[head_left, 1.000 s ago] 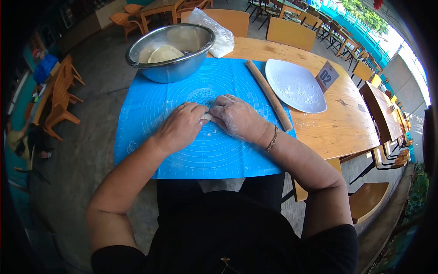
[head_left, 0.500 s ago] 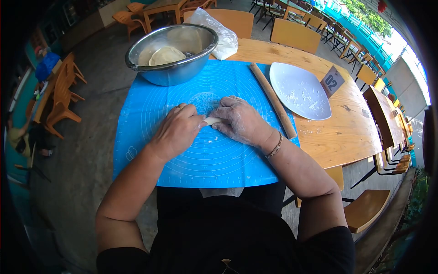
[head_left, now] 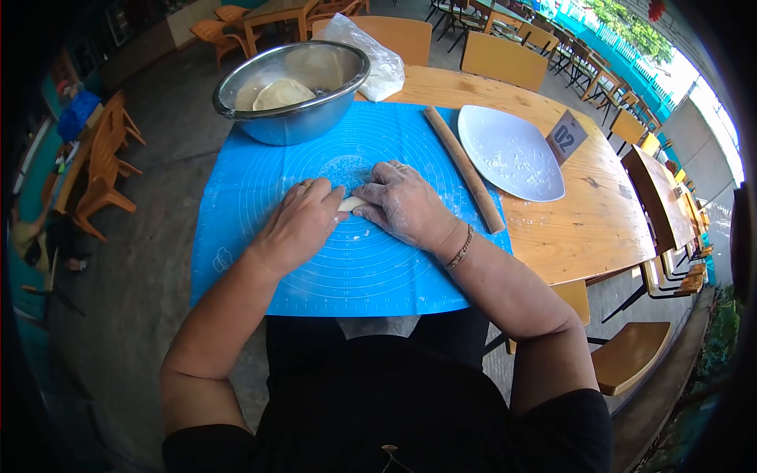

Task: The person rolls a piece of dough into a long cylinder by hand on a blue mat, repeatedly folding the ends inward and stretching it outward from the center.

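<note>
A small pale strip of dough [head_left: 352,204] lies low over the blue marked mat [head_left: 315,293], mostly covered by my fingers. My left hand [head_left: 303,217] is closed on its left end. From the other side my right hand [head_left: 404,203], dusted with flour, pinches the right end between thumb and fingers. Flour and a few small crumbs lie on the mat around both hands. Right of my right hand is a wooden rolling pin [head_left: 464,169], resting slantwise along the mat's edge.
A steel bowl [head_left: 296,126] with a round of dough [head_left: 282,94] stands at the back left, beside a plastic bag of flour [head_left: 384,81]. A floured white plate [head_left: 512,154] and a "02" card [head_left: 566,135] are on the wooden table [head_left: 603,213]. Chairs surround it.
Both hands stay on the dough strip, with slight finger shifts. The whole view has moved a little, so everything sits slightly further left and up.
</note>
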Available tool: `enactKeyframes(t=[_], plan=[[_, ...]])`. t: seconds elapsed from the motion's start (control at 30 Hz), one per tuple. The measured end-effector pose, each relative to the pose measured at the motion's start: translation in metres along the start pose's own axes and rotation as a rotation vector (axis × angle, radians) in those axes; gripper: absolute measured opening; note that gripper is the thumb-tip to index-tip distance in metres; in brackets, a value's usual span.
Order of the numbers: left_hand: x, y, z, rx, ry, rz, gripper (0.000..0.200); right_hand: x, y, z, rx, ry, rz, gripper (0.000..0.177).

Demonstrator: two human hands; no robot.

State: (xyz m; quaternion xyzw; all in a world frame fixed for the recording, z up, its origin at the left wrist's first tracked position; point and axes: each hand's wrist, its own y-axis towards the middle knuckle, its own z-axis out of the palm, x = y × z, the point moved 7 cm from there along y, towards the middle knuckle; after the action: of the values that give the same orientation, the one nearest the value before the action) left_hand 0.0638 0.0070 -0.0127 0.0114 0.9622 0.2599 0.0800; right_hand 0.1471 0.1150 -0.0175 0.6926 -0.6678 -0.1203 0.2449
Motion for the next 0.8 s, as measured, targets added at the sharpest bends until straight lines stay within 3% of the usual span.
enactKeyframes(t=[0.63, 0.8], plan=[[0.020, -0.045, -0.036, 0.148, 0.163, -0.160, 0.025, -0.009, -0.007, -0.006, 0.019, 0.019, 0.001, 0.030], [0.018, -0.041, -0.049, 0.221, 0.097, -0.259, 0.034, -0.007, -0.008, -0.011, 0.028, 0.051, 0.015, 0.033]])
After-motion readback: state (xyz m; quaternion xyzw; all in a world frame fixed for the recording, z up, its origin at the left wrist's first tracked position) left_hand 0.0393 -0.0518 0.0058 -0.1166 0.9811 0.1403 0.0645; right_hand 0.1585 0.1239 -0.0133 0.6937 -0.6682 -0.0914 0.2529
